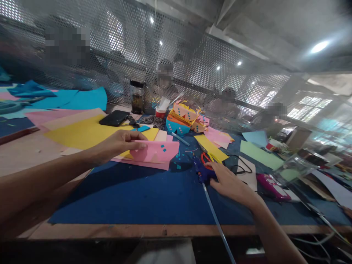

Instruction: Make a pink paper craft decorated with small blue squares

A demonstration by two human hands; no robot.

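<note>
My left hand (121, 143) pinches the edge of a folded pink paper piece (158, 152) dotted with small teal squares, lying on a stack of pink and yellow sheets. My right hand (229, 181) rests on a blue glue gun (201, 173), fingers curled over its body, with a clear glue stick (217, 220) trailing back toward me. Red-and-yellow-handled scissors (209, 157) lie just beyond that hand. Both hands sit over a dark blue sheet (143, 198) covering the wooden table.
Folded paper boats (183, 119), a red cup (160, 112), a dark jar (136, 97) and a black pouch (114, 118) stand at the back. Coloured sheets (82, 128) spread left and right. A pink tool (272, 186) and cables lie right. People sit behind a perforated metal screen.
</note>
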